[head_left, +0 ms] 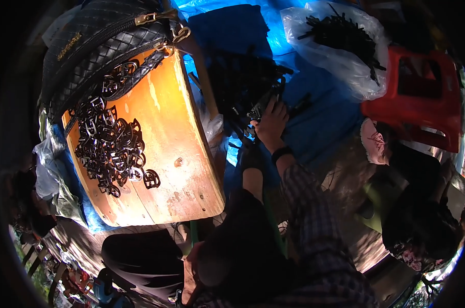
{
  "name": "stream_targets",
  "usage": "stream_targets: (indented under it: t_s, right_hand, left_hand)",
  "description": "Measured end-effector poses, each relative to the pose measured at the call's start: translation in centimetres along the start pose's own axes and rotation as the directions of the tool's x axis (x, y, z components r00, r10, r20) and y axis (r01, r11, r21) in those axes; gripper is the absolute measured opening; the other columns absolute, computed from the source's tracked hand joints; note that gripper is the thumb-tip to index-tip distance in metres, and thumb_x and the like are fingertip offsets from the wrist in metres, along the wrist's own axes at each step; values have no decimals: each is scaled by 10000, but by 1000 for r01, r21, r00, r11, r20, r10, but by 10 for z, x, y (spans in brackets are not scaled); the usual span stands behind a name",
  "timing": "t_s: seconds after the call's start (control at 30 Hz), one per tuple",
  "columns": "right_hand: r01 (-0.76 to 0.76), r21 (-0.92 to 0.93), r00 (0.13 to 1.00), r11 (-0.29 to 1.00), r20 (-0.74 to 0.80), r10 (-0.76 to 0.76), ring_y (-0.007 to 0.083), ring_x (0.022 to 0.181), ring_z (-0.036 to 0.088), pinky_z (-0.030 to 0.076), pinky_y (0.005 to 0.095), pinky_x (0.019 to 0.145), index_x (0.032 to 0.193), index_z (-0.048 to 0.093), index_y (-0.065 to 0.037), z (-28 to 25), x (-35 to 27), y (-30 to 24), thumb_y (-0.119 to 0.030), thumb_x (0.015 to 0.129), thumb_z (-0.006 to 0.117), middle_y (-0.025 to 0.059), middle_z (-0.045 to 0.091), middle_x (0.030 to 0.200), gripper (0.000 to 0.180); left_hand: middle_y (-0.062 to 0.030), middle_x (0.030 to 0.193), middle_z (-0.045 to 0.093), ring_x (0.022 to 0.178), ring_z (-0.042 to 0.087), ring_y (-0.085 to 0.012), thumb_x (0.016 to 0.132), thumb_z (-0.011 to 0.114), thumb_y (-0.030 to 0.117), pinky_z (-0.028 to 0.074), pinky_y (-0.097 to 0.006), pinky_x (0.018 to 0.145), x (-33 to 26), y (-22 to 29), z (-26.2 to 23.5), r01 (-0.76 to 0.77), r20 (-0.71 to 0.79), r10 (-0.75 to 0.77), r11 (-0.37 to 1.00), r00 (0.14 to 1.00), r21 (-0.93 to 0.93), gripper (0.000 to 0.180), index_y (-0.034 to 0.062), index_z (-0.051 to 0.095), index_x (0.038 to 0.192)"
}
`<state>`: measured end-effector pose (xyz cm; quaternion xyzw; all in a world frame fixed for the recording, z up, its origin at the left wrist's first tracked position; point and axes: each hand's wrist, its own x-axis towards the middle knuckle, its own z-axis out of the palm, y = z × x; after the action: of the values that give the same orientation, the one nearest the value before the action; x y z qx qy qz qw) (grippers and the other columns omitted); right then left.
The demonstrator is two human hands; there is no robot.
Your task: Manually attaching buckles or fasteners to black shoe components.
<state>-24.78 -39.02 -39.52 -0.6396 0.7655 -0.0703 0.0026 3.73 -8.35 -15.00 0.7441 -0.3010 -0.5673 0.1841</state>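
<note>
My right hand (272, 124), with a dark band at its wrist, reaches down to a shaded pile of black straps (242, 87) on the blue sheet. Its fingers are slightly bent and apart, over small shiny metal parts (254, 114) at the pile's near edge. I see nothing held in it, though deep shadow hides the fingertips. What looks like my left hand (190, 272) is low by my dark-clothed leg, its fingers hidden. A heap of shiny dark metal buckles (109, 143) covers the left part of a wooden board (176, 190). One buckle (152, 179) lies apart on the heap's near side.
A black woven bag (104, 51) with a zipper covers the board's far end. A clear plastic bag (368, 84) of black strips is at the far right, beside a red stool (422, 120). At the right are another person's pink shoe (373, 141) and dark clothing (422, 220).
</note>
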Motion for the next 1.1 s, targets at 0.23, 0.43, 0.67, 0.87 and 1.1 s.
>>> stream_targets:
  t_s: [0.23, 0.43, 0.67, 0.87, 1.1]
  right_hand:
    - [-323, 143, 932, 935, 220, 289, 381, 913, 575, 495, 473, 737, 1268, 365, -19, 17, 56, 17, -253, 664, 732, 211, 561, 1012, 745]
    - [382, 749, 765, 542, 72, -640, 273, 846, 618, 435, 352, 815, 788, 625, -96, 11, 75, 94, -27, 723, 530, 103, 640, 847, 134]
    - [-43, 982, 738, 183, 155, -657, 237, 875, 637, 469, 314, 789, 985, 594, -22, -51, 43, 91, 66, 754, 533, 115, 643, 915, 254]
    - [-31, 983, 732, 182, 146, -665, 195, 878, 619, 468, 295, 776, 987, 614, -55, -74, 8, 76, 48, 775, 582, 90, 647, 935, 238]
    - [-397, 898, 785, 190, 439, -438, 162, 752, 613, 473, 266, 709, 899, 640, -18, -126, -20, 85, -62, 783, 613, 73, 642, 822, 128]
  left_hand:
    - [-44, 818, 549, 768, 517, -116, 927, 505, 276, 432, -271, 693, -15, -12, -11, 2, -14, -2, 1000, 1000, 8, 270, 50, 529, 1074]
    - [-37, 806, 542, 758, 510, -111, 932, 504, 288, 429, -269, 685, 5, -4, -11, -23, -23, 22, 999, 999, -27, 272, 56, 527, 1072]
    - [-28, 792, 533, 746, 502, -104, 938, 503, 302, 426, -266, 676, -18, -19, -15, -68, 6, 68, 996, 998, -49, 274, 62, 525, 1070]
    - [-69, 861, 566, 808, 534, -138, 912, 509, 248, 437, -278, 720, -24, -1, 1, -166, -14, 166, 971, 986, -171, 274, 35, 533, 1082]
    - [-151, 1005, 634, 926, 593, -205, 857, 547, 137, 444, -301, 846, -29, 75, 5, -347, -72, 345, 937, 936, -30, 299, -22, 550, 1110]
